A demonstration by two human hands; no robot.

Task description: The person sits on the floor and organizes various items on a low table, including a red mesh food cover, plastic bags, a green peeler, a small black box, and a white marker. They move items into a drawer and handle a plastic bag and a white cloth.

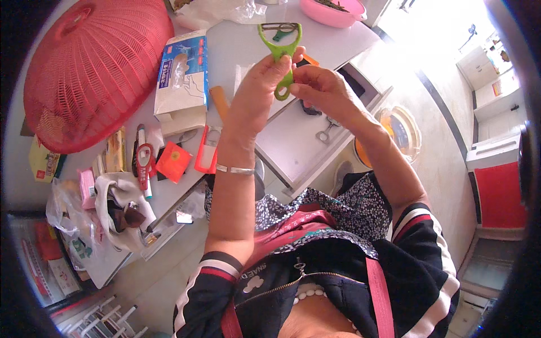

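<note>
A green Y-shaped vegetable peeler (pixel 287 48) is raised above the table edge, its blade end pointing away from me. My left hand (pixel 266 78) grips its handle, with the thumb lying along the front. At the looped handle end, my right hand (pixel 327 91) has thumb and fingers closed against the peeler; its curled fingers are partly hidden. Below both hands an open white drawer (pixel 287 148) holds a metal tool with a ring end (pixel 324 134) and a dark item (pixel 310 108). Behind the peeler, a small green object shows through its frame.
A red mesh food cover (pixel 97 72) stands at the left, beside a glove box (pixel 186 76). Red scissors (pixel 144 164), an orange-red packet (pixel 173 162) and a red-framed grater or slicer (pixel 207 152) lie near the edge. A pink basin (pixel 338 19) stands at the back; a round tub (pixel 397 131) is right.
</note>
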